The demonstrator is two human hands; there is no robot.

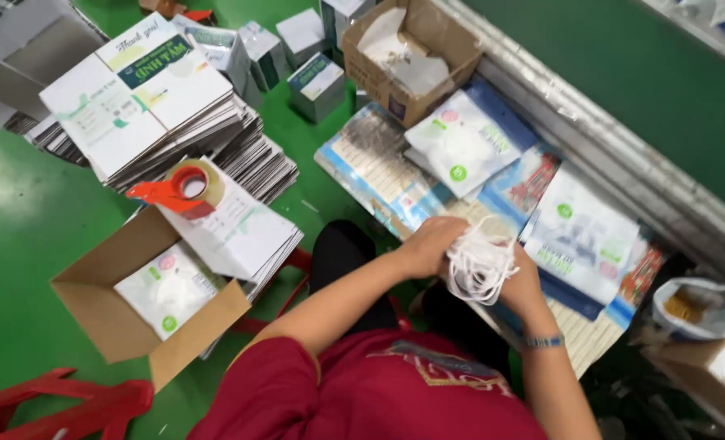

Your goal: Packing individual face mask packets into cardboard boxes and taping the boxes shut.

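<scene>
Where the green floor (20, 236) stays bare, along the left edge of view, most of the open room; to the right, hemmed by a grey rail (615, 163) running diagonally. Between floor and rail, a woven mat (362, 159) crowded with white pouches (468, 147), little bare surface left. At the mat's far corner, an open carton (411, 57) with white contents, close against the rail. Left of the mat, a tall stack of flat boxes (147, 98); on a lower stack beside it, a red tape dispenser (179, 189). Nearer, at lower left, a second open carton (134, 310) with a white pouch inside, and red plastic (61, 403) cut off by the bottom edge. Small folded boxes (314, 81) scattered on the floor past the stacks. At lower right, a bag (696, 305) on a carton, partly out of frame. Over the mat's near edge, left hand (428, 244) and right hand (521, 281) both clamped on a bundle of white masks (478, 265), loops dangling. Fingertips hidden behind the bundle; count of masks not discernible. Legs blocked by a red shirt (362, 391).
</scene>
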